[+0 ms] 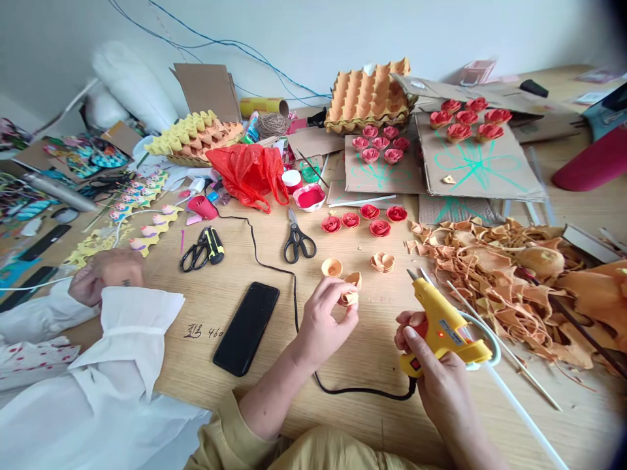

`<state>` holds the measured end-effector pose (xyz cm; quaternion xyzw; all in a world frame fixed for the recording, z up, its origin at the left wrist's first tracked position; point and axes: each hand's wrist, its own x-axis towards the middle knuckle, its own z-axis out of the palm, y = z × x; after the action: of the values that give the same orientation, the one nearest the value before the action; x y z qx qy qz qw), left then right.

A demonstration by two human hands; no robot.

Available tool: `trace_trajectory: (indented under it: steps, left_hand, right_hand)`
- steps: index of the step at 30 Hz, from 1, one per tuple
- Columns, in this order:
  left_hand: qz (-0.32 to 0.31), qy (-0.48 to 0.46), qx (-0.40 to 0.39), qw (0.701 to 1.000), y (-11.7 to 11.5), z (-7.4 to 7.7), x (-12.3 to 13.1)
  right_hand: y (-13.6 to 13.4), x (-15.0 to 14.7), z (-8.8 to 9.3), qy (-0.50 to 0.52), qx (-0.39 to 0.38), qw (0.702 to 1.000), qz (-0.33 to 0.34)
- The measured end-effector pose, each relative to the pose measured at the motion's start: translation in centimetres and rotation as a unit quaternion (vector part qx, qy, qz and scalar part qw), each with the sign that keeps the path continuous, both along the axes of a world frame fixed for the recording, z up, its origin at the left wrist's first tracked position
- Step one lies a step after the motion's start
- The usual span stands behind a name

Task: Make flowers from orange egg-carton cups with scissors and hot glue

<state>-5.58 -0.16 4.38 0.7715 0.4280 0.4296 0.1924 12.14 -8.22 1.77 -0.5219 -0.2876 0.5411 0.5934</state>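
Between the thumb and fingers of my left hand (327, 316) is a small orange carton flower piece (349, 297), held just above the table. My right hand (431, 356) is wrapped round a yellow glue gun (441, 323), its nozzle pointing up and left and a small red light showing. A white glue stick (524, 414) trails from its rear. Beyond my left hand sits an orange cup piece (332, 267); an orange flower (382, 262) lies to its right. Several red flowers (379, 228) rest farther back.
Orange carton scraps (490, 281) cover the right side. A black phone (246, 328), scissors (298, 245) and a black cord (294, 294) lie left and centre. Another person's hands (110, 271) are at the left. Cardboard sheets (480, 163) and egg trays (367, 98) stand behind.
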Motion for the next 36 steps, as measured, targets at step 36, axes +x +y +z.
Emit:
trace_trajectory:
  steps: [36]
  left_hand:
    - [0.145, 0.174, -0.179, 0.958, 2.0, -1.5, -4.0]
  right_hand:
    - [0.0, -0.1, 0.9, 0.12, 0.016, 0.989, 0.082]
